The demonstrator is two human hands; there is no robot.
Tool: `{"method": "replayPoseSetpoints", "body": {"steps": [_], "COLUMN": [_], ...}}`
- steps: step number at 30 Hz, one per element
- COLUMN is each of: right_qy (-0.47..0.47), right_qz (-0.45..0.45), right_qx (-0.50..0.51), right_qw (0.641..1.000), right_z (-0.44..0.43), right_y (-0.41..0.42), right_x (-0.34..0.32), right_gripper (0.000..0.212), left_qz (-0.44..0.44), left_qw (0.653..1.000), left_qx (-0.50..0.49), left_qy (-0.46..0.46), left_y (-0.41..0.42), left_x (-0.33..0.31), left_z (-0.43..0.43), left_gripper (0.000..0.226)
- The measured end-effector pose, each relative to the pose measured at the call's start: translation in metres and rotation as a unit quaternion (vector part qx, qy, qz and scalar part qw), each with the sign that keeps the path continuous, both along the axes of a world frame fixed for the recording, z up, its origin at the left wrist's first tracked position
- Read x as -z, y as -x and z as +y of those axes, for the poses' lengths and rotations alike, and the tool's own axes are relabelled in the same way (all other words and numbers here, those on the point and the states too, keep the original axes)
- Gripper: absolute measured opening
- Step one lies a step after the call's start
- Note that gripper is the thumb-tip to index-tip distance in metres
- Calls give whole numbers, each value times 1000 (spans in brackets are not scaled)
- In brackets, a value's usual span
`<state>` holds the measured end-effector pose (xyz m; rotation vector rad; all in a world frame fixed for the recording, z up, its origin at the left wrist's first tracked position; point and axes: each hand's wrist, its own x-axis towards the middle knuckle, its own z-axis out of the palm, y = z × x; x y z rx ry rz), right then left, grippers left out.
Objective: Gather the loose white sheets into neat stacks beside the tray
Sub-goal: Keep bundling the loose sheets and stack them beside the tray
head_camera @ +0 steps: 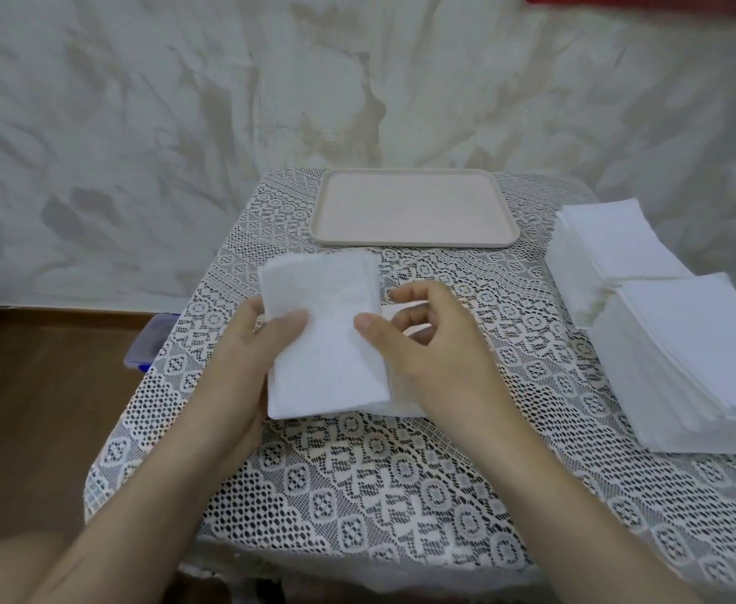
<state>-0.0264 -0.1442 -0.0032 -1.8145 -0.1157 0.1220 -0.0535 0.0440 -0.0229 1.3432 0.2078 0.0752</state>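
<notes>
1. Nearest us, our left hand (266, 346) grips a bundle of white sheets (327, 342) from its left side, with the thumb on top and the fingers underneath.
2. Our right hand (427, 342) pinches the bundle's right edge, thumb on top and fingers curled.
3. The bundle looks soft and faintly textured, and its far edges are fanned unevenly. It sits over the lace-covered counter (357, 486), in front of the tray (414, 207).
4. To the right of the tray lie a far stack (610, 241) and a near stack (706, 355), both white with stepped sides.
</notes>
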Motion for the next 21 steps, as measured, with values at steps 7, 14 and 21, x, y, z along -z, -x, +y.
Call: {"method": "replayPoseSetpoints", "body": {"steps": [7,14,21], "right_qy": [-79,-114,105], "right_qz": [139,76,-33], "right_qx": [-186,-140,-189], "right_qw": [969,981,976], "right_z": [2,-10,-8], "right_y": [12,9,19], "right_x": [3,-1,9], "right_gripper": [73,43,63], "left_qz": [-21,-54,-55], "left_qw": [993,995,934], "left_qx": [-29,57,129], "left_qy": [112,-62,-328], "left_y": [13,15,29], "left_x": [-5,-9,1], "left_z": [-12,31,59], "left_gripper": [58,100,100]}}
